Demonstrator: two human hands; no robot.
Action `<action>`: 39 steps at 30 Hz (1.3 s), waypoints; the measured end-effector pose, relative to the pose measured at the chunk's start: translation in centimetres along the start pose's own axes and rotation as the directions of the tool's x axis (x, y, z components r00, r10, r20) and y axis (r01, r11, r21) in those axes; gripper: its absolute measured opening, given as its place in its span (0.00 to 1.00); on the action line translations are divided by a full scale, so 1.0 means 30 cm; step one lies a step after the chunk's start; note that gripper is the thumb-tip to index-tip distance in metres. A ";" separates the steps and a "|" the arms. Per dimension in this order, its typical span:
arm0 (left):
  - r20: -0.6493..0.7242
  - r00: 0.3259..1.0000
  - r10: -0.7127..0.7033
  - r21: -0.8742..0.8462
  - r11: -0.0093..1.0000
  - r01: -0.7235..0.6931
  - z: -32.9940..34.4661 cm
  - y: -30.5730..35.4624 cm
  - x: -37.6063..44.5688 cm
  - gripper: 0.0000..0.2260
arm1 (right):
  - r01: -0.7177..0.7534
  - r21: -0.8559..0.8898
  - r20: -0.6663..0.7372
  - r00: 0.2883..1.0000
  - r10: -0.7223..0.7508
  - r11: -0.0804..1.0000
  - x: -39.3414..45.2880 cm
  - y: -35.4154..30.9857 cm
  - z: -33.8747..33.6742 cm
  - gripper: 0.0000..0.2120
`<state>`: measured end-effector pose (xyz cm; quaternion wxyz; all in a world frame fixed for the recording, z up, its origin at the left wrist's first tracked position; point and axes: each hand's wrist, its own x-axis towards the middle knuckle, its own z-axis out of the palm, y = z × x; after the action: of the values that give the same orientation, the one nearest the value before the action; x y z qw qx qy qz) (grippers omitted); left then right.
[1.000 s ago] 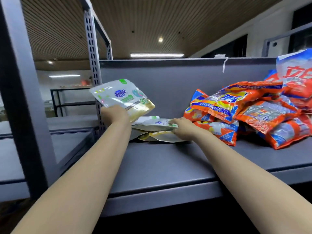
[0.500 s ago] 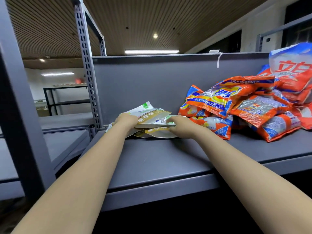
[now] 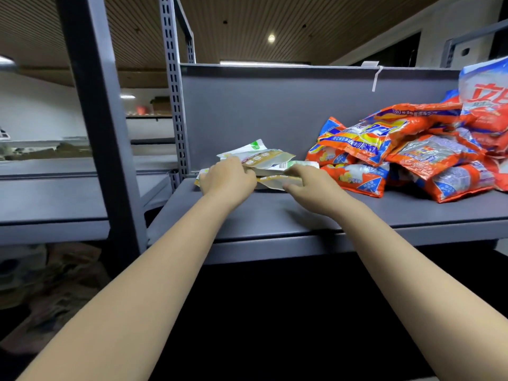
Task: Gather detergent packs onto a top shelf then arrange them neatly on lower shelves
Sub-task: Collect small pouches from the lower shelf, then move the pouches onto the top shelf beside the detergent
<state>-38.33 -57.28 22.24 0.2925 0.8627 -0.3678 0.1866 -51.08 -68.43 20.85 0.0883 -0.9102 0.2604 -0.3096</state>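
A small stack of flat white, gold and green detergent pouches (image 3: 265,160) lies on the grey top shelf (image 3: 275,215), near its left rear corner. My left hand (image 3: 226,176) grips the left end of the stack. My right hand (image 3: 309,180) holds its right end, fingers curled over the pouches. To the right, a heap of orange and blue detergent bags (image 3: 398,158) is piled against the shelf's back panel. A larger white and red bag (image 3: 486,97) stands at the far right.
A perforated grey upright (image 3: 174,92) rises just left of the pouches, and a thick post (image 3: 96,119) stands closer to me. A neighbouring shelf (image 3: 55,199) extends left. The space below the top shelf is dark.
My left hand lowered the pouch it held aloft onto the stack. Both hands now hold the stack's ends on the shelf.
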 end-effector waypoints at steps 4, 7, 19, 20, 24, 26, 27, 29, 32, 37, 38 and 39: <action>-0.043 0.996 0.078 0.005 0.997 -0.078 -0.066 -0.038 -0.130 0.14 | 0.008 -0.026 -0.054 0.998 -0.009 1.000 -0.128 -0.071 -0.015 0.19; -0.051 0.989 0.142 -0.026 0.989 -0.144 -0.117 -0.082 -0.246 0.15 | 0.024 -0.001 -0.093 0.995 -0.024 1.000 -0.234 -0.148 -0.025 0.19; -0.018 0.991 0.134 -0.108 0.985 -0.135 -0.362 -0.573 -0.640 0.13 | 0.073 0.128 -0.048 0.997 -0.068 0.989 -0.591 -0.630 0.148 0.17; 0.000 0.992 0.123 -0.094 0.988 -0.122 -0.376 -0.628 -0.661 0.14 | 0.079 0.141 -0.039 0.996 -0.074 0.987 -0.609 -0.669 0.177 0.17; 0.035 0.998 0.050 -0.032 0.998 -0.049 -0.432 -0.837 -0.734 0.15 | 0.100 0.179 0.012 0.995 -0.104 0.979 -0.661 -0.814 0.299 0.17; 0.049 0.999 0.006 -0.007 1.000 -0.006 -0.454 -0.934 -0.766 0.15 | 0.104 0.192 0.055 0.992 -0.116 0.976 -0.674 -0.879 0.362 0.17; 0.058 0.998 -0.016 0.008 1.000 0.015 -0.463 -0.981 -0.781 0.15 | 0.103 0.197 0.078 0.990 -0.120 0.975 -0.678 -0.908 0.392 0.17; 0.071 0.996 -0.062 0.040 0.997 0.059 -0.478 -1.069 -0.805 0.15 | 0.102 0.205 0.121 0.984 -0.129 0.974 -0.681 -0.961 0.450 0.17; 0.083 0.988 -0.128 0.099 0.988 0.119 -0.492 -1.185 -0.822 0.15 | 0.099 0.199 0.188 0.973 -0.137 0.975 -0.673 -1.023 0.534 0.17; 0.099 0.971 -0.216 0.166 0.966 0.198 -0.490 -1.339 -0.811 0.15 | 0.095 0.222 0.284 0.946 -0.157 0.970 -0.639 -1.090 0.658 0.18; 0.103 0.967 -0.232 0.174 0.962 0.212 -0.482 -1.369 -0.801 0.15 | 0.095 0.223 0.300 0.940 -0.161 0.970 -0.625 -1.100 0.686 0.18; 0.111 0.963 -0.246 0.181 0.958 0.223 -0.476 -1.389 -0.795 0.15 | 0.093 0.220 0.315 0.935 -0.161 0.971 -0.618 -1.105 0.706 0.18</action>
<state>-24.61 -12.32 4.94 0.2144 0.9322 -0.2644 0.1229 -36.73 -30.49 5.13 0.2024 -0.9504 0.1496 -0.1827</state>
